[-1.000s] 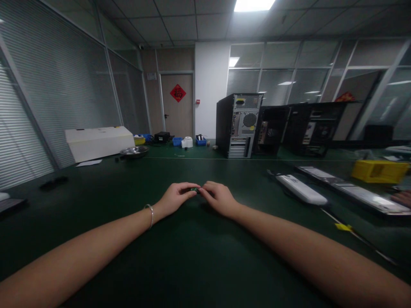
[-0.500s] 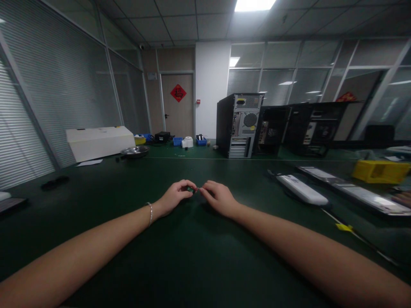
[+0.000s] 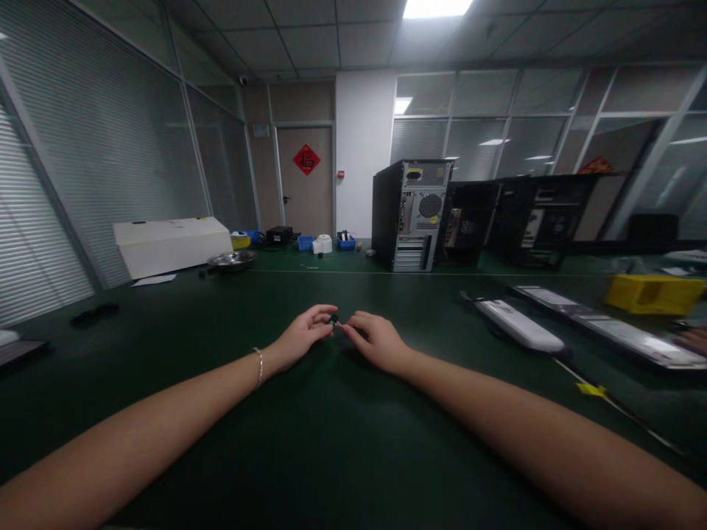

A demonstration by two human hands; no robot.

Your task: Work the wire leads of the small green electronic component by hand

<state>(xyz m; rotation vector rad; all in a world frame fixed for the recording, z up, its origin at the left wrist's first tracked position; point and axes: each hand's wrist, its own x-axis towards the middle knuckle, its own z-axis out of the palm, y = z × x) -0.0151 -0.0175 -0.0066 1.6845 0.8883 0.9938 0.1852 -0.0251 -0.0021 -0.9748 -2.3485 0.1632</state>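
A single character, 福, stands in dark strokes on the red diamond-shaped sign (image 3: 306, 160) fixed to the pale door (image 3: 309, 202), left of centre in the upper half of the frame. Just right of it, a small red plate (image 3: 341, 174) on the white pillar (image 3: 361, 140) is too tiny to read, as is the yellow label (image 3: 434, 219) on the computer tower (image 3: 412, 213) right of centre. The red decoration (image 3: 596, 166) at the upper right and the yellow tag (image 3: 591, 389) on the cable (image 3: 635, 420) at the lower right are too blurred for reading.
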